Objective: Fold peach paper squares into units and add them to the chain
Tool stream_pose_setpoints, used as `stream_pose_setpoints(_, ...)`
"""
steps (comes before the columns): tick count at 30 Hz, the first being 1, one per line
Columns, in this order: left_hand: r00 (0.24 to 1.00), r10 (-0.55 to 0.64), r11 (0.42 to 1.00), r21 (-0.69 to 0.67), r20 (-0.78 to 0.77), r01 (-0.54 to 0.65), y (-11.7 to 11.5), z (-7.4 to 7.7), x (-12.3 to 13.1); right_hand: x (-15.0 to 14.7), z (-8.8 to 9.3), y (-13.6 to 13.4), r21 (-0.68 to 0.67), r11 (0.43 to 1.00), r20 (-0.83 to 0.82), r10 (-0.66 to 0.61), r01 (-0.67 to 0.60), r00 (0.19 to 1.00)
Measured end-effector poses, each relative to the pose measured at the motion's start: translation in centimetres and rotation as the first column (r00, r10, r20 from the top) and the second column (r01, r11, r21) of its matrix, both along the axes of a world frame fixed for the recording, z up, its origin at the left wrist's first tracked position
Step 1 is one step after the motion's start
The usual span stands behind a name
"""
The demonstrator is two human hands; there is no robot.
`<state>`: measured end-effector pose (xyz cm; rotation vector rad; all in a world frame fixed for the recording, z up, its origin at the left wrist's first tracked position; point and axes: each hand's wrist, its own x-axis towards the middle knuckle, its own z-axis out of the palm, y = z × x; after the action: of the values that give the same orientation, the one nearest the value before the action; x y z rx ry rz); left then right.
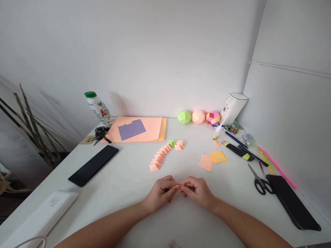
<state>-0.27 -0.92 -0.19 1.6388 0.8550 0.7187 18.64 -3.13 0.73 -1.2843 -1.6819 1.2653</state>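
Observation:
A small piece of peach paper point(180, 188) is pinched between my two hands, low in the middle of the view. My left hand point(162, 191) grips its left side and my right hand point(197, 191) its right; the fingers hide most of it. Just beyond my hands, a curved row of folded peach paper pieces point(158, 157) runs away from me, with green folded pieces point(171, 143) at its far end. A few more folded peach pieces point(178, 146) stand to the right of those. Peach paper squares point(206, 163) and yellow paper squares point(218, 157) lie flat to the right.
At the back are three paper balls point(198, 117), a bottle point(99, 108) and peach sheets point(134, 120). Scissors point(261, 182), a utility knife point(238, 151), a glue bottle point(216, 132) and a black case point(292, 201) lie right. A black phone-like slab point(93, 165) and white box point(43, 217) lie left.

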Motion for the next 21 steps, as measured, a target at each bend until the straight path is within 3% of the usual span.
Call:
stream_pose_setpoints(9, 0.998, 0.004, 1.0, 0.009, -0.061, -0.003, -0.15, 0.39, 0.0, 0.06, -0.12, -0.09, 0.021, 0.999, -0.028, 0.026, -0.025, 0.999)
stream_pose_setpoints(15, 0.999, -0.019, 0.999, -0.028, -0.041, 0.017, -0.24, 0.65, 0.07, 0.22, -0.03, 0.02, -0.053, 0.997, -0.086, 0.049, -0.054, 0.995)
stream_pose_setpoints(21, 0.997, -0.028, 0.975, -0.216, 0.071, 0.042, -0.28, 0.54, 0.48, 0.05, -0.26, 0.13, -0.059, 0.996, -0.089, 0.061, -0.067, 0.994)
